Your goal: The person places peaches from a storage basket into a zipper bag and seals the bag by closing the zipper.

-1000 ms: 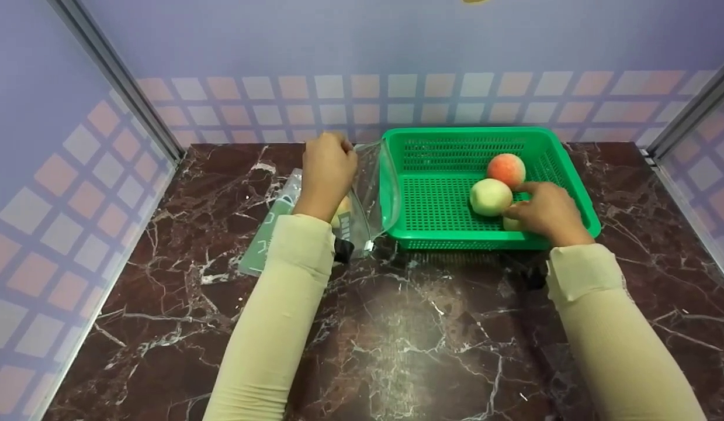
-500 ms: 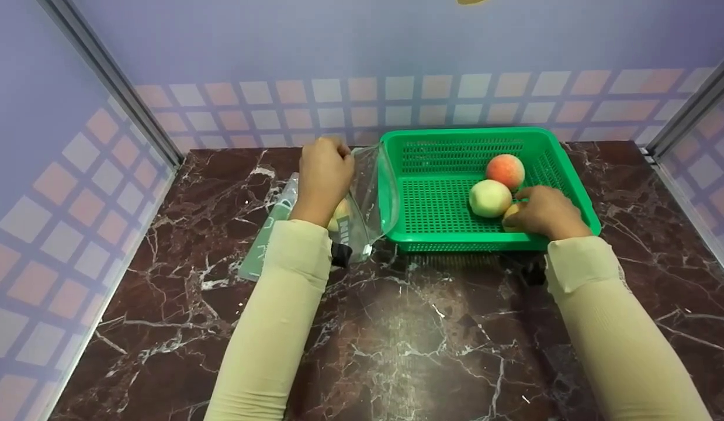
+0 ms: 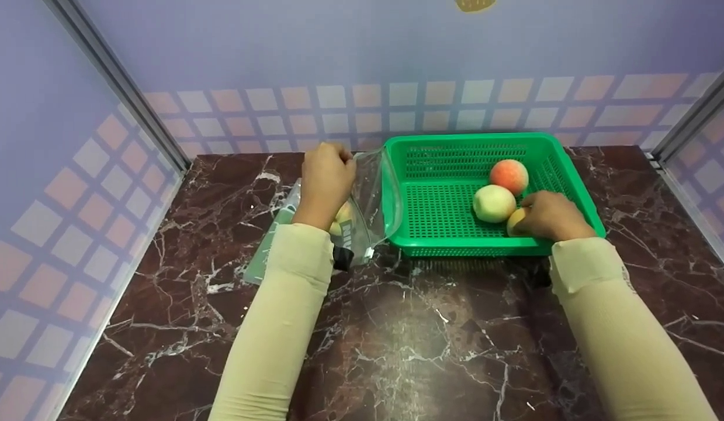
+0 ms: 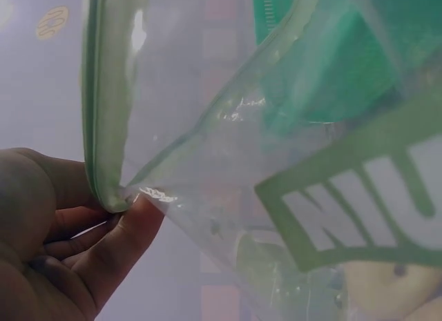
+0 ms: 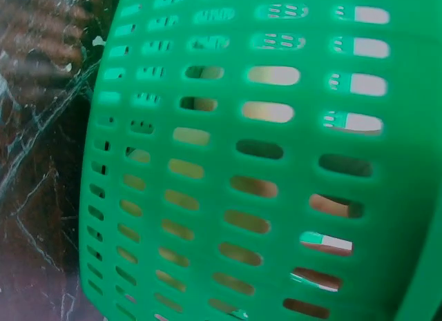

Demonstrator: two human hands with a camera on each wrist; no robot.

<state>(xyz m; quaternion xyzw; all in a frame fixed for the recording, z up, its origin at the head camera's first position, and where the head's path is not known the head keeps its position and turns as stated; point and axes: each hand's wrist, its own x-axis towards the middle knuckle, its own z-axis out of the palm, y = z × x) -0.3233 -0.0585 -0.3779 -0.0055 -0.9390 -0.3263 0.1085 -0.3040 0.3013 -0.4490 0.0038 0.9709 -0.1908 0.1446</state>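
My left hand (image 3: 328,181) pinches the upper edge of a clear plastic zip bag (image 3: 370,196), its mouth spread toward the basket. In the left wrist view, thumb and fingers (image 4: 135,228) hold a corner of the zip strip (image 4: 107,128). Pale yellow fruit (image 3: 342,215) shows inside the bag, partly behind the wrist. My right hand (image 3: 554,215) reaches into the green plastic basket (image 3: 473,243), fingers curled round a yellow peach (image 3: 516,222) at the near right. Beside it lie a pale peach (image 3: 494,204) and a reddish peach (image 3: 509,177). The basket wall (image 5: 228,138) mostly hides the right hand in the right wrist view.
The basket stands against the back wall (image 3: 280,111), on a dark red marbled tabletop (image 3: 397,339). A side panel (image 3: 52,234) rises at the left, another at the right. The bag's green printed part (image 3: 262,257) lies on the tabletop left of my left forearm.
The peach under my right hand shows more of its yellow side, and that hand has shifted slightly. My left hand keeps its hold on the bag. The head view tilts slightly.
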